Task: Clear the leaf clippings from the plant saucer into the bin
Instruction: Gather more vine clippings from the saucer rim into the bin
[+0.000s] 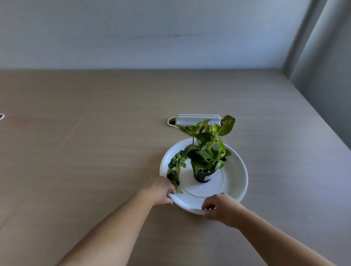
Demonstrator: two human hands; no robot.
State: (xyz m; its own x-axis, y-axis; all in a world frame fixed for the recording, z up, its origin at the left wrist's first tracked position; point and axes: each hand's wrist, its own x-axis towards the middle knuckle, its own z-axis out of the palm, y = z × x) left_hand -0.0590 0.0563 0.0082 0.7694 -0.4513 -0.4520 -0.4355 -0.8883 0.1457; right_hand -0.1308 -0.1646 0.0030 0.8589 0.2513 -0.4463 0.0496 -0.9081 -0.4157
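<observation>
My left hand (161, 191) gripped the white saucer (236, 179) on the table (83, 167) by its rim at seven o'clock, my right hand (220, 208) at five, with the leaf clippings (174, 168) lying inside at nine, beside the potted plant (204, 175).

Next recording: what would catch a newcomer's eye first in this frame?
A big white saucer sits on the wooden table, right of centre, with a small potted plant standing in its middle. A curved row of leaf clippings lies along the saucer's left side. The left hand and right hand both grip its near rim.
</observation>
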